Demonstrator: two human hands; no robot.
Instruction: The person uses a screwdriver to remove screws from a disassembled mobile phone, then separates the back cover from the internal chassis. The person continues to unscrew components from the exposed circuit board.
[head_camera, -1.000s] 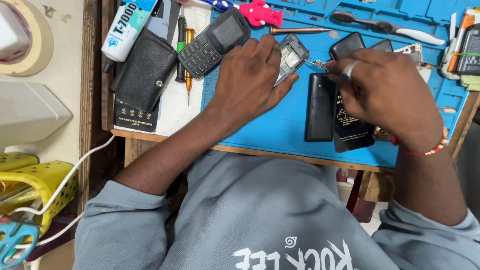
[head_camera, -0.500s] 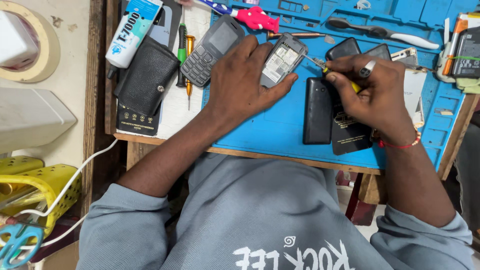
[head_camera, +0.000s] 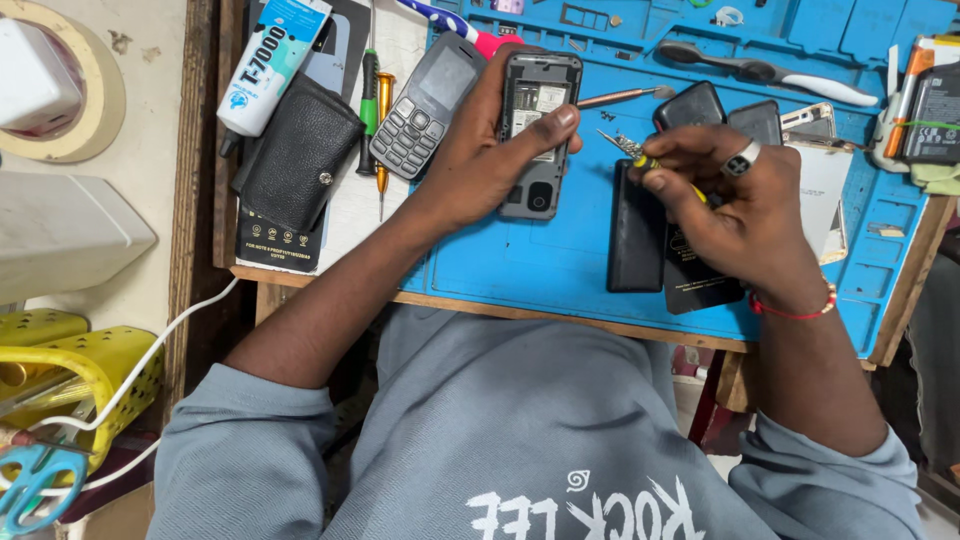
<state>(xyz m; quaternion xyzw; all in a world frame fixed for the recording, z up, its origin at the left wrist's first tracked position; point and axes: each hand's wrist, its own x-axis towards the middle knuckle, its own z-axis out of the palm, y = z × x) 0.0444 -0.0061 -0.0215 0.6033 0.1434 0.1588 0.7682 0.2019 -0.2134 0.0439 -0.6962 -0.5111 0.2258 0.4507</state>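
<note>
While the left hand (head_camera: 480, 165) clamps an opened phone (head_camera: 538, 130) with its back cover off, holding it over the blue mat (head_camera: 520, 265) on the table (head_camera: 300, 280), the right hand (head_camera: 735, 205) pinches a small screwdriver (head_camera: 640, 155), its tip just beside the phone's edge. Two dark batteries (head_camera: 640, 240) lie under the right hand. A keypad phone (head_camera: 425, 105) rests left of the held one, beside a black pouch (head_camera: 295, 155).

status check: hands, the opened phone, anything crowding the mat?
Left hand grips opened phone, back up. Right hand holds small screwdriver, tip just short of it. Black back cover beside; keypad phone left.
</note>
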